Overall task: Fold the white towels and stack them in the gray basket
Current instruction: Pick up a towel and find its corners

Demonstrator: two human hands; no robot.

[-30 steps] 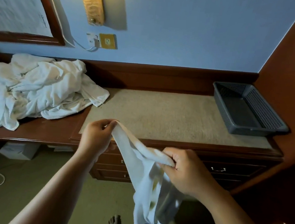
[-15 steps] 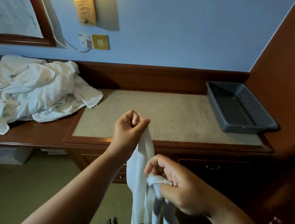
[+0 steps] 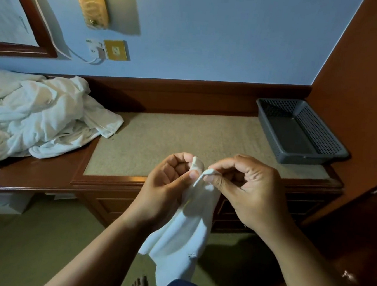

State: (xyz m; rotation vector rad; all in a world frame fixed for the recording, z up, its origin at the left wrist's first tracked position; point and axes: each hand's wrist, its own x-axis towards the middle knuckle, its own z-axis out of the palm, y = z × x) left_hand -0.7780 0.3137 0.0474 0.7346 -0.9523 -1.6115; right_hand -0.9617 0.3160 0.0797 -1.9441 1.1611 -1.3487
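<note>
A heap of unfolded white towels (image 3: 37,116) lies at about ten o'clock, at the left end of the desk (image 3: 183,138), one flap spilling onto the beige top. At the centre, toward six o'clock, the left hand (image 3: 167,186) has its fingers curled and pinches one corner of a white towel (image 3: 188,234) between thumb and forefinger. Just beside it, at its three o'clock, the right hand (image 3: 247,193) pinches a second corner the same way, the other fingers loosely bent. The two corners sit nearly touching, and the cloth hangs in loose folds between the forearms, off the desk. At two o'clock the gray basket (image 3: 307,158) stands at the right end of the desk, with nothing in it that I can see.

This looks like the start of the first fold: finding the corners. The next move probably calls for drawing the hands apart to pull the top edge taut, then laying the towel flat on the beige top.
</note>
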